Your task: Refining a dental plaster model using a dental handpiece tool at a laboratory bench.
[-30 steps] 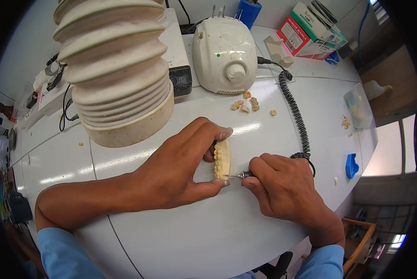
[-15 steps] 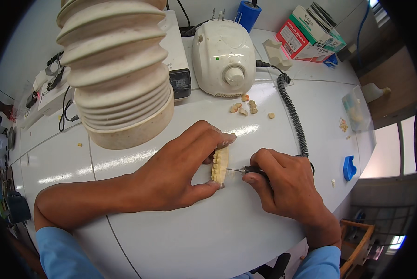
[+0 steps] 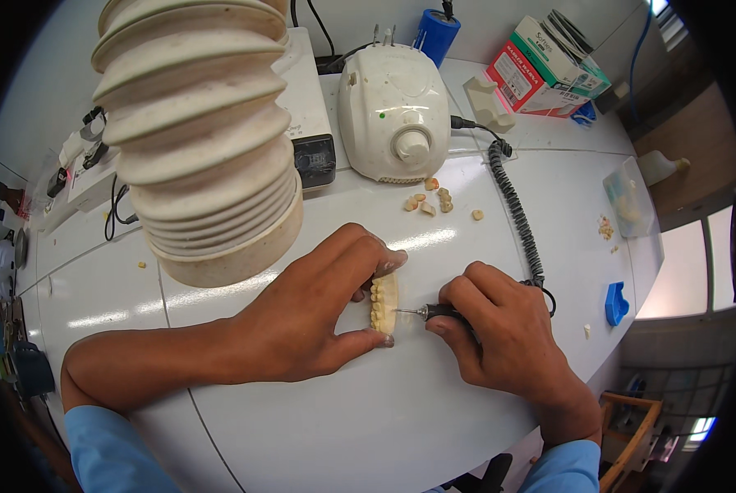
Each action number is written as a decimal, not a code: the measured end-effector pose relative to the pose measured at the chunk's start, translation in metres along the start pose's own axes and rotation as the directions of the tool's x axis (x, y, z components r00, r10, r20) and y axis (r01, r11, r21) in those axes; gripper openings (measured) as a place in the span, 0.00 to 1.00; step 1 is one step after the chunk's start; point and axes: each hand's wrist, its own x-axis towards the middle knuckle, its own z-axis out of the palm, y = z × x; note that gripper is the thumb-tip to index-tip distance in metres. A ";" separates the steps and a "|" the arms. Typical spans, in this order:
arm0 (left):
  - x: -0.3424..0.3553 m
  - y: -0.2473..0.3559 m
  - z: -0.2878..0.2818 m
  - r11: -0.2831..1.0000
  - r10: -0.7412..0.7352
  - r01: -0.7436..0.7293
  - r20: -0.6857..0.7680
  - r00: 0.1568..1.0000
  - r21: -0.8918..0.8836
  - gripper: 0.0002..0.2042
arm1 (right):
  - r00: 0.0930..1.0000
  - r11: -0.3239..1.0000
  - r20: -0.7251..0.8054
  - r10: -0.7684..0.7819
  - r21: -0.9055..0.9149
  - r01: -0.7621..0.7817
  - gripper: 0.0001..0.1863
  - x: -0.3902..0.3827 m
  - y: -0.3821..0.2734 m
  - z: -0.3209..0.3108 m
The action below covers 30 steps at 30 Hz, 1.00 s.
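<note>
My left hand (image 3: 302, 308) grips a cream-coloured dental model (image 3: 387, 300) at both ends, thumb at the near end and fingers at the far end. The row of teeth on the model faces my left palm. My right hand (image 3: 499, 329) is closed around a black rotary handpiece (image 3: 446, 311), held like a pen. Its thin metal bur points left, and the tip meets the model's flat right side or sits very close to it; I cannot tell which. A coiled black cord (image 3: 517, 218) links the handpiece to a white control unit (image 3: 394, 111) with a round knob.
A ribbed suction hose (image 3: 200, 148) hangs over the left of the white table. Several small tooth-like pieces (image 3: 428, 209) lie before the control unit. To the right are a blue tray (image 3: 616, 304) and a clear plastic box (image 3: 629, 197). Cartons (image 3: 540, 70) stand at the back right.
The model and both hands sit slightly lower and further left in the picture, while the background has shifted a little too. Both grips are unchanged.
</note>
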 end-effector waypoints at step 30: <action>0.000 -0.001 -0.002 0.999 0.014 -0.015 0.021 1.000 0.043 0.37 | 0.999 1.000 0.027 0.023 0.009 -0.024 0.12 0.001 -0.003 -0.001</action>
